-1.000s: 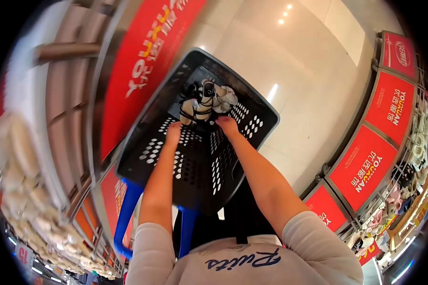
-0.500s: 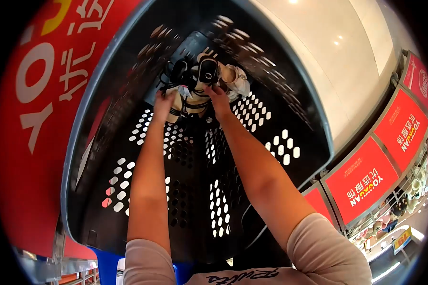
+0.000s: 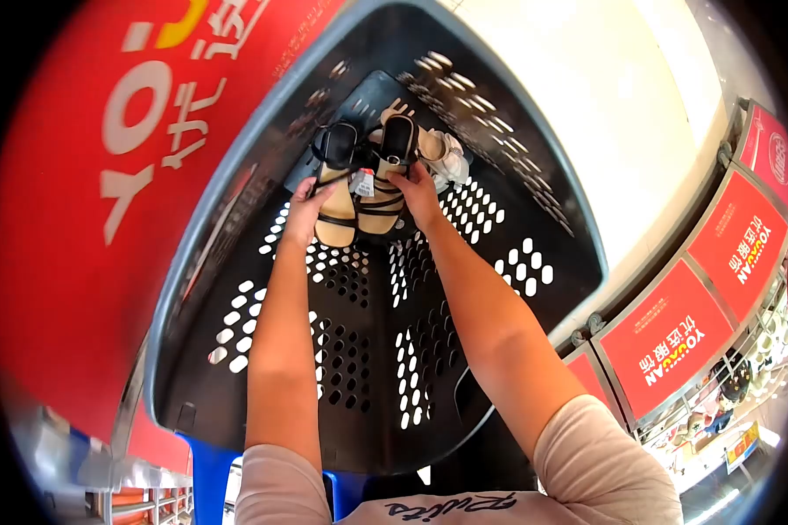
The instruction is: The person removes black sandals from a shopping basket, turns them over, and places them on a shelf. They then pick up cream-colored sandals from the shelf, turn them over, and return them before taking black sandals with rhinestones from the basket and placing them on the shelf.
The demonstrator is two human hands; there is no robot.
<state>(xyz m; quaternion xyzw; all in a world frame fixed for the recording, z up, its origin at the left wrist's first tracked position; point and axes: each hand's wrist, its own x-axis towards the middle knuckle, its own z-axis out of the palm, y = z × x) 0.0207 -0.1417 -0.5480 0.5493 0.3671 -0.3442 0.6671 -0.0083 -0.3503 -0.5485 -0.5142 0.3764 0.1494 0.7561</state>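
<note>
Deep inside a dark perforated basket (image 3: 350, 437), two black strappy sandals with tan insoles lie side by side, their open toe ends toward me. My left hand (image 3: 306, 212) is closed on the outer edge of the left sandal (image 3: 336, 210). With thumb and fingers, my right hand (image 3: 418, 194) grips the side of the right sandal (image 3: 400, 136). A white tag (image 3: 364, 182) with some red on it shows between the two. Just beyond my right hand, whitish shoes (image 3: 447, 162) rest against the basket wall, partly hidden by the right sandal.
A red sign panel (image 3: 70, 289) with large lettering stands along the left. Several red sign boards (image 3: 657, 359) line the right, above racks of goods (image 3: 731, 385). Blue legs of a stool or stand (image 3: 208, 481) show beneath the basket.
Both sandals have tilted from a bunched, steep pose to lie flatter, insoles showing. My hands have shifted slightly toward me and to the right, still holding them.
</note>
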